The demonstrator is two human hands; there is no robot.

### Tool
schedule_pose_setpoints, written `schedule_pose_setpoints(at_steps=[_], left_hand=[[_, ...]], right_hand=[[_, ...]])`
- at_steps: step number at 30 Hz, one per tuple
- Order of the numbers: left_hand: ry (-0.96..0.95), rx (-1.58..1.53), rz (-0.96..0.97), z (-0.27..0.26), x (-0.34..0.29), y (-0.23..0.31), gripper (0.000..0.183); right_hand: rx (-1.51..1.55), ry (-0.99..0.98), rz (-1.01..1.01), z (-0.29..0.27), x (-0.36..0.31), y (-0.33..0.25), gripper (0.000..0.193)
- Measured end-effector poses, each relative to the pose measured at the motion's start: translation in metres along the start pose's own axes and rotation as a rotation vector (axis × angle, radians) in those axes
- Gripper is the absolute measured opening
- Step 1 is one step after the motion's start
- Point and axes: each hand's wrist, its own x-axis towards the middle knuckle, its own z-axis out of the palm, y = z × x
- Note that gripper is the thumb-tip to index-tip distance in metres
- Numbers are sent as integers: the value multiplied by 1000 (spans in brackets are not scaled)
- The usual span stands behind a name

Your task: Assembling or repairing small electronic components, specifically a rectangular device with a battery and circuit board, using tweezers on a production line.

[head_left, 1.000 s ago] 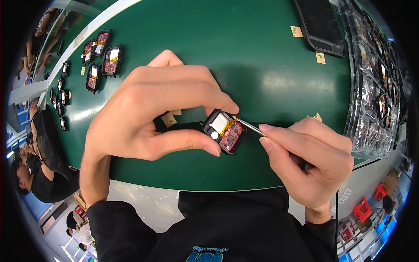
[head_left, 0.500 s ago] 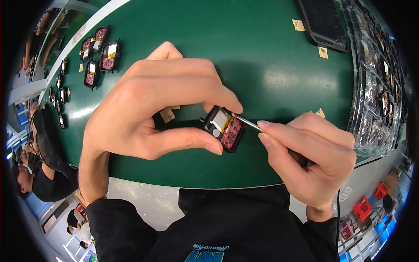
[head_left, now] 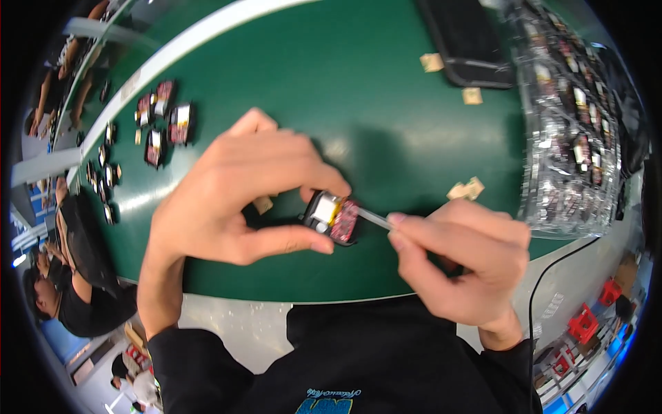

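Looking light, stiff-shelled but fragile inside, the open gadget (head_left: 334,218) is pinched over the table (head_left: 407,117) by its edges, seemingly the safest hold, in the left hand (head_left: 238,183), a thin tool (head_left: 375,219) in the right hand (head_left: 465,259)

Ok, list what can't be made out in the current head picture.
All in the head view:
- Tip of the tool: blurred; contact with the device is unclear.
- Tool's rear end: hidden by the right hand.
- Device's underside: faces away from the camera.
- Black slab: cut off by the top edge.
- Contents of the plastic trays: blurred, with glare on the plastic.
- Far-left devices: too small for detail.
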Motion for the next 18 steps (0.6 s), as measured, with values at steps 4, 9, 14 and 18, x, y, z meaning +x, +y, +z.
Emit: schedule_pose_setpoints(at_steps=[4,9,14,18], left_hand=[[28,69,-38,7,1,7,55],[24,100,-63,6,16,14,54],[136,3,68,-20,104,14,48],[195,94,272,-23,194,3,41]], right_hand=[[253,-52,24,-7,-9,5,21],[411,-85,-1,-7,-15,4,22],[432,-63,-31,-8,-13,7,21],[446,-66,-8,-11,-11,5,19]])
